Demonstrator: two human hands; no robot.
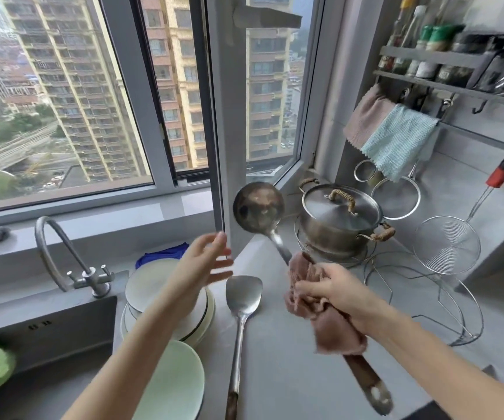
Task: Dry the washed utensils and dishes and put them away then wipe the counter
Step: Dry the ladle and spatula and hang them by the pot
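Hands first: right hand (332,294) was gripping a pink dishcloth (335,331) bunched round the handle of the steel ladle (258,207), held up over the counter (290,374), and left hand (205,262) hung splayed open beside its bowl. Cloth grip looked slippy, so it could drop onto the turner (243,295) or plates (150,286). Spice jars (426,37) were too blurry to read any labels.
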